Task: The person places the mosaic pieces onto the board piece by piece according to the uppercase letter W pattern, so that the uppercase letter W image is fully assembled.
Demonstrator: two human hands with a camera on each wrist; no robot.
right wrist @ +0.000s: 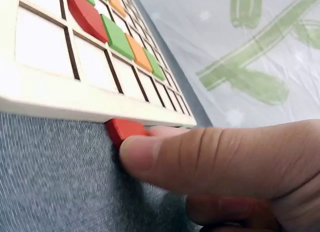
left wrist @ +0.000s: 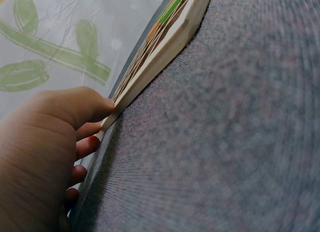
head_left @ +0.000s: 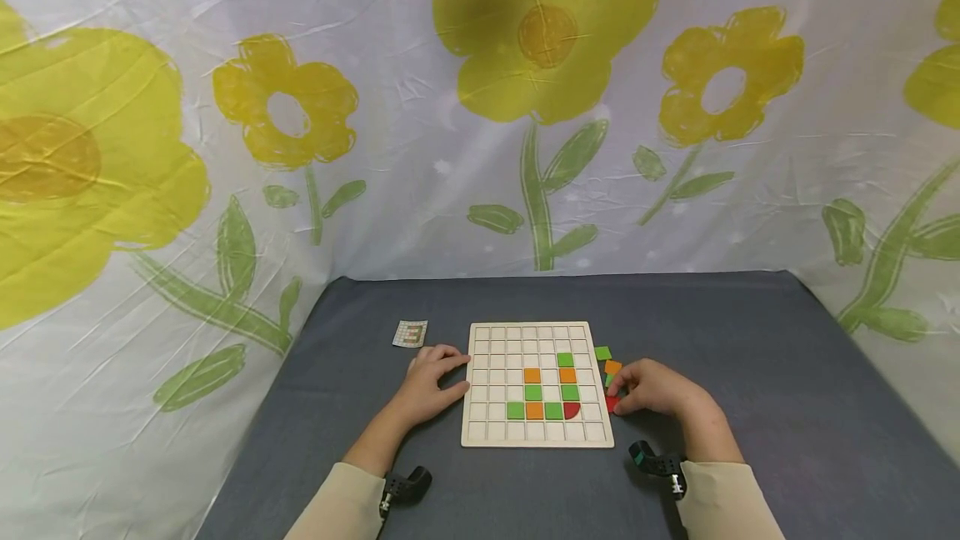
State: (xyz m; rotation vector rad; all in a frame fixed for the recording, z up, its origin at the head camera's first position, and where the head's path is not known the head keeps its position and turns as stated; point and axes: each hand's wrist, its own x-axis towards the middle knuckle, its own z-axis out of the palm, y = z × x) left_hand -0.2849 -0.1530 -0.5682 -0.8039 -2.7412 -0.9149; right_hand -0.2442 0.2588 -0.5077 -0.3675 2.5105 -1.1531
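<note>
A wooden grid board (head_left: 487,431) lies on the table, with several green and orange square tiles and one red rounded tile (head_left: 572,411) set in its cells. My left hand (head_left: 429,382) touches the board's left edge with thumb and fingertips, the fingers loosely bent. At the board's right edge my right hand (head_left: 660,390) pinches a red tile (right wrist: 125,131) between thumb and finger, low over the cloth and close against the board's side. Just beyond those fingers lie a loose orange tile (head_left: 612,367) and a green tile (head_left: 603,352); part of another green one shows beneath the orange.
A small card (head_left: 410,333) printed with a grid pattern lies beyond my left hand. Dark grey cloth (head_left: 525,490) covers the table. Behind it hangs a white curtain (head_left: 405,190) with yellow flowers. Each wrist carries a black camera (head_left: 656,461).
</note>
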